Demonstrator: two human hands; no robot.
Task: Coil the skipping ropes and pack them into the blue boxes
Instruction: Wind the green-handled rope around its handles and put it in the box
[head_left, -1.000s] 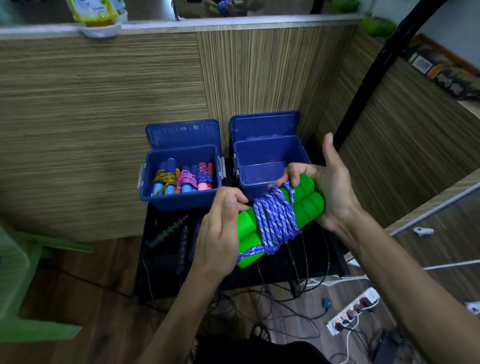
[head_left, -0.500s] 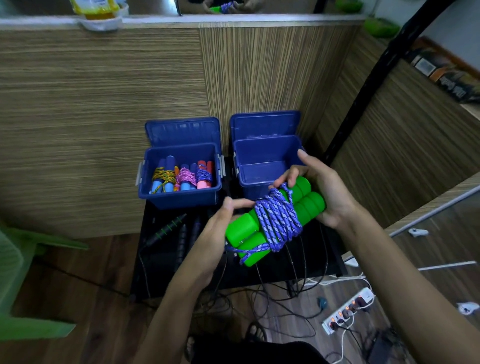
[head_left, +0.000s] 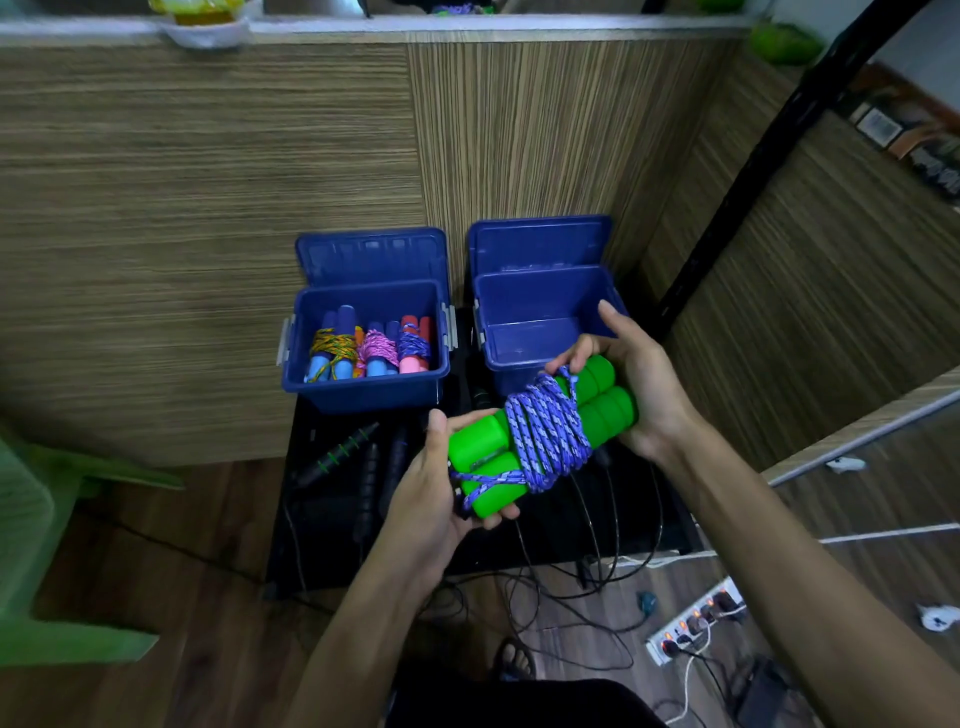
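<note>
- The left hand (head_left: 431, 499) reaches up from below. Its fingers curl under the near end of the green skipping rope (head_left: 540, 434), and its thumb rests on top.
- The right hand (head_left: 636, 387) comes in from the right side. Its fingers wrap round the far end of the same rope and pinch a loop of the purple cord (head_left: 545, 431).
- The two hands hold the rope in the air above the black desk (head_left: 332, 519), just in front of the right blue box (head_left: 540, 312).
- The rope has two fat green handles lying side by side. The purple and white cord is wound many times round their middle.
- There are two blue boxes. They stand side by side at the back of the desk, against the wooden wall (head_left: 208, 208), and both lids are up.
- The left blue box (head_left: 363, 387) holds three coiled ropes (head_left: 371, 348): one with yellow cord, one with pink cord and one with purple cord.
- I see nothing inside the right box.
- Dark ropes (head_left: 353, 457) lie on the desk in front of the left box. I cannot tell how many.
- Thin black wires hang off the front of the desk.
- One white power strip (head_left: 696, 621) lies on the floor at the right.
- One green chair (head_left: 31, 530) stands at the left.
</note>
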